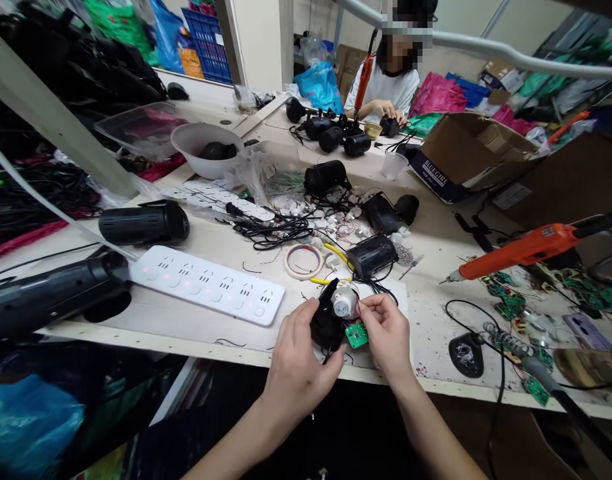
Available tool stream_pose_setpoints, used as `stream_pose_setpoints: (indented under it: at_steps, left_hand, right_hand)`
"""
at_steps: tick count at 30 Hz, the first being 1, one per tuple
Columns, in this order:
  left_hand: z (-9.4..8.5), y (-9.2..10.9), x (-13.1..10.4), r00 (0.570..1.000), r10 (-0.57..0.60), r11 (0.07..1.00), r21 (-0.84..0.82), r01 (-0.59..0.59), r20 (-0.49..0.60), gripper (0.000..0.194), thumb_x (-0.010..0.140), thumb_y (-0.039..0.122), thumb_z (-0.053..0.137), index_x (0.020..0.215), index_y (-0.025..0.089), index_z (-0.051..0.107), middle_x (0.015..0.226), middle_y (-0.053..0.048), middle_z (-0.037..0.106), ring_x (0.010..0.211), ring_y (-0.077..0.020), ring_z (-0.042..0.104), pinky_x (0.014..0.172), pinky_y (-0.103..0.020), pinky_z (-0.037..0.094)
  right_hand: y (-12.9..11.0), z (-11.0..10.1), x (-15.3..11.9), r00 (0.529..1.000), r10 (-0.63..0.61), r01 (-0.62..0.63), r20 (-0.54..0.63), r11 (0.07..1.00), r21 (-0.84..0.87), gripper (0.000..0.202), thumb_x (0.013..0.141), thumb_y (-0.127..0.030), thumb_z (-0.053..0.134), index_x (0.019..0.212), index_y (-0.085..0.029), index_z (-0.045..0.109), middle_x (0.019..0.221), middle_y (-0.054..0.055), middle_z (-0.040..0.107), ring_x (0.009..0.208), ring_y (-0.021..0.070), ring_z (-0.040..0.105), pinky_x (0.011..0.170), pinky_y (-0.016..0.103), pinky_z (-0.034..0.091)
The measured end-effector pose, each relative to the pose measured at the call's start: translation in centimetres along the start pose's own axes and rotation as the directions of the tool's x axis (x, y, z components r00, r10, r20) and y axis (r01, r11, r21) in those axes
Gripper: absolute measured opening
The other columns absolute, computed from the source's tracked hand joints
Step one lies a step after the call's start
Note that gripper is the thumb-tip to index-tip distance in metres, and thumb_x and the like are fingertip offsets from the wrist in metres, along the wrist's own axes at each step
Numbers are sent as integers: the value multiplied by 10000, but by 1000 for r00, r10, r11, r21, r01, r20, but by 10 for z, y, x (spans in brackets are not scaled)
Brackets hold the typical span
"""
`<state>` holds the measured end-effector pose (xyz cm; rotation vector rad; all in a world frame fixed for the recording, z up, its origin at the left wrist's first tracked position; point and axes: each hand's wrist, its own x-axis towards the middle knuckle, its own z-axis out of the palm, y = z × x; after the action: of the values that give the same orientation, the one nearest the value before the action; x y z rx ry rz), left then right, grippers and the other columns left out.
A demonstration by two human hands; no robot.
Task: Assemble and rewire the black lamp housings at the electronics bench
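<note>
Near the bench's front edge my left hand [299, 350] is wrapped round a black plastic housing [325, 323]. A small round motor [344, 303] with a white centre sits at the housing's upper right. Just below the motor a green circuit board [357, 335] hangs by thin wires. My right hand [387, 331] pinches thin red and dark wires [358, 307] beside the motor, thumb and fingertips together. Behind my hands lie a black cylindrical housing [371, 255], yellow-handled pliers [331, 252] and a roll of tape [303, 261].
A white power strip [206, 283] lies to the left. At right hangs an orange electric screwdriver [521, 252], above a soldering iron [541, 373] and several circuit boards [511, 303]. Across the bench a person [386, 87] handles a black part. A cardboard box [471, 157] stands back right.
</note>
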<state>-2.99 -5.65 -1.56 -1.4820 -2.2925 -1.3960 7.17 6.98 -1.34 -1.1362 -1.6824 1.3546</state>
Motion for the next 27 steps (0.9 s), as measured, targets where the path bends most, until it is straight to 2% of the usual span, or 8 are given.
stream_pose_setpoints:
  at_steps: [6, 14, 27]
  left_hand:
    - [-12, 10, 7, 996, -56, 998, 35, 54, 71, 643, 774, 265, 685, 1339, 148, 403, 1205, -159, 621, 1104, -312, 618, 916, -461, 563]
    - [-12, 11, 9, 988, -90, 996, 24, 88, 129, 679, 722, 227, 697, 1329, 157, 400, 1185, -147, 627, 1083, -314, 622, 895, -464, 563]
    - [-12, 11, 11, 989, -80, 997, 22, 78, 126, 670, 721, 230, 702, 1318, 147, 411, 1184, -150, 627, 1086, -316, 620, 897, -463, 564]
  right_hand:
    - [-5, 1, -2, 999, -32, 32, 25, 999, -9, 196, 781, -389, 688, 787, -198, 645, 675, 14, 671, 589, 156, 620, 541, 250, 507]
    - [-8, 2, -5, 998, -23, 23, 55, 1000, 9, 212, 747, -402, 707, 737, -196, 656, 636, 18, 667, 546, 154, 602, 504, 248, 501]
    - [-5, 2, -9, 999, -7, 7, 35, 1000, 13, 196, 751, -388, 706, 751, -197, 665, 658, 19, 675, 560, 152, 609, 504, 245, 500]
